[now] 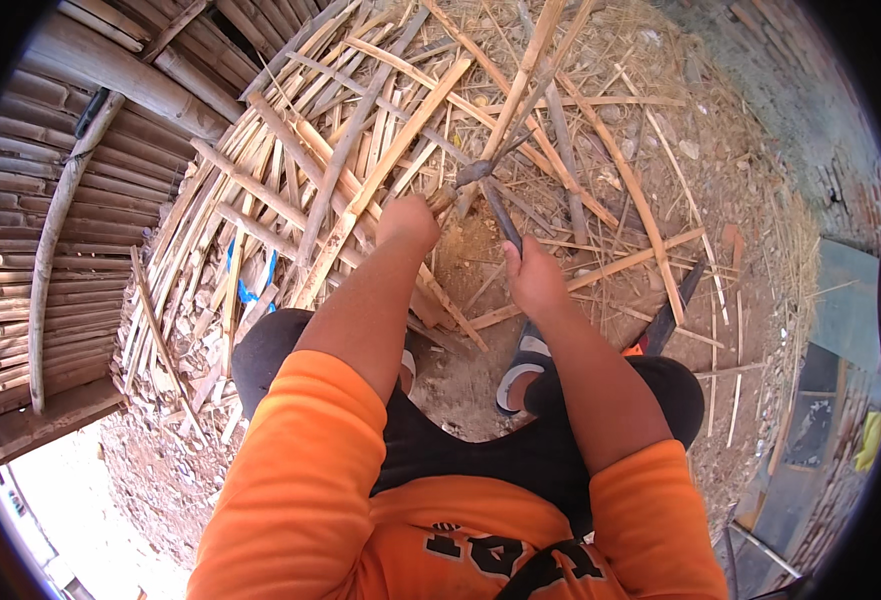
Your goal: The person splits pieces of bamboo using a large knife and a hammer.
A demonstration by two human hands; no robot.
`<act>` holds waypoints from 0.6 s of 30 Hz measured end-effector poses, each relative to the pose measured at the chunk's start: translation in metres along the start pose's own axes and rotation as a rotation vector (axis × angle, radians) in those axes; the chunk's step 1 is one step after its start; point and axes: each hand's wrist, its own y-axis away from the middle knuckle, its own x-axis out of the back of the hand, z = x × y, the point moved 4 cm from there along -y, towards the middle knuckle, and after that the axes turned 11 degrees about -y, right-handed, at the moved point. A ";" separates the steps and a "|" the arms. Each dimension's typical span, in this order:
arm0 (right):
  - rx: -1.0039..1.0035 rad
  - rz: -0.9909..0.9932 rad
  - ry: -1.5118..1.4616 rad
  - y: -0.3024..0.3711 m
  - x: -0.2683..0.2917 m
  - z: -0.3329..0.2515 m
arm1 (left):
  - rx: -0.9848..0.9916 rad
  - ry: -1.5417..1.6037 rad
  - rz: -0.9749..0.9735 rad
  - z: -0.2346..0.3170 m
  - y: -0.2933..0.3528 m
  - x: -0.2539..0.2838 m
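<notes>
My right hand (537, 285) is closed round the dark handle of a hammer (498, 215), which slants up and to the left. Its lumpy grey-brown head (474, 173) lies at the near end of several long split wooden strips (520, 90); whether it touches them is hard to tell. Beside the hammer head, my left hand (409, 222) is closed on a light brown wooden piece (443, 198), whose end shows past the fingers. The rest of that piece is hidden by the hand. Both forearms reach forward between my bent knees.
A heap of split wooden strips (345, 150) covers the ground ahead and to the left, with a blue scrap (250, 285) in it. A pole wall (80, 250) stands at left, a weathered wall (810, 130) at right. A dark pointed piece (665, 318) lies by my right knee.
</notes>
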 end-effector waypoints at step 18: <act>-0.076 0.130 0.115 -0.057 0.028 0.044 | 0.028 -0.008 0.050 -0.027 -0.016 -0.023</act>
